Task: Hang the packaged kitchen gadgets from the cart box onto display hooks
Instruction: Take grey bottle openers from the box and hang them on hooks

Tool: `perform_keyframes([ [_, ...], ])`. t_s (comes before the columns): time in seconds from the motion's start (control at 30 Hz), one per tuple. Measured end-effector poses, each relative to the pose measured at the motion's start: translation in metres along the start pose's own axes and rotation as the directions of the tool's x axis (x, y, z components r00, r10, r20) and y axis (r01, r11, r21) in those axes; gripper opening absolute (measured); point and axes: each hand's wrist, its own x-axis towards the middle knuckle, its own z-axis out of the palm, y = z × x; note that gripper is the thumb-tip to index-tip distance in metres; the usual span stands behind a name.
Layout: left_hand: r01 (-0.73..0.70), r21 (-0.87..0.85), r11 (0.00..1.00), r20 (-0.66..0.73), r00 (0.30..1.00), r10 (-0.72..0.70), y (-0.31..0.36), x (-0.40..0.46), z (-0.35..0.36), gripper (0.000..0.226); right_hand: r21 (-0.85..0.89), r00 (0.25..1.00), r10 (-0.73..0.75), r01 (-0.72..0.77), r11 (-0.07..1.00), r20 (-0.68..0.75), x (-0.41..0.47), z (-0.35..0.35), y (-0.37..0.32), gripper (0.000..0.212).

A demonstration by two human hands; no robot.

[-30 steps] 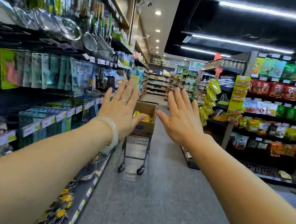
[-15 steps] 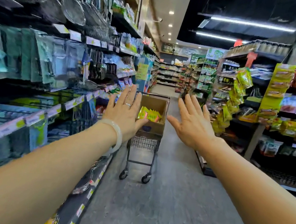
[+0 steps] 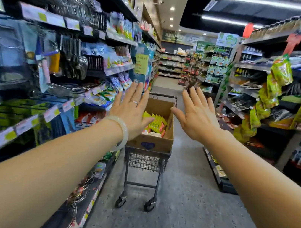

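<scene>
A brown cardboard box (image 3: 158, 143) sits on top of a small black wire cart (image 3: 143, 173) in the middle of a shop aisle. Yellow-green and pink packaged gadgets (image 3: 157, 123) stand upright inside the box. My left hand (image 3: 131, 109) is stretched out with straight fingers, held in the air over the box's left side. My right hand (image 3: 197, 115) is also flat and spread, in the air to the right of the box. Neither hand touches or holds anything. Display shelving with hooks (image 3: 70, 59) full of hanging utensil packs runs along the left.
Price-tag rails (image 3: 27, 124) stick out along the left shelves. Wire items (image 3: 76, 200) lie on the low left shelf near the floor. Snack shelves (image 3: 272, 89) line the right side. The grey floor (image 3: 179, 215) runs between them past the cart.
The view has moved forward along the aisle, so the cart and box look nearer and larger. Both hands stay stretched out flat, holding nothing.
</scene>
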Motion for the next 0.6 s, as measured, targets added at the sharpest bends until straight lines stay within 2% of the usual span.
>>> perform_keyframes([
  [0.17,0.024,0.010,1.000,0.029,0.999,-0.024,-0.017,0.124,0.088,0.076,0.042,0.999,-0.018,0.016,0.999,0.034,0.125,0.094,0.038,0.068],
  [0.33,0.079,-0.020,0.997,0.095,0.993,-0.077,-0.041,0.245,0.147,0.075,0.073,0.995,-0.047,0.041,0.996,0.085,0.251,0.164,0.069,0.067],
  [0.6,0.135,-0.038,0.990,0.194,0.973,-0.125,-0.092,0.381,0.249,0.077,0.131,0.982,-0.154,0.139,0.982,0.111,0.396,0.273,0.074,0.067],
])
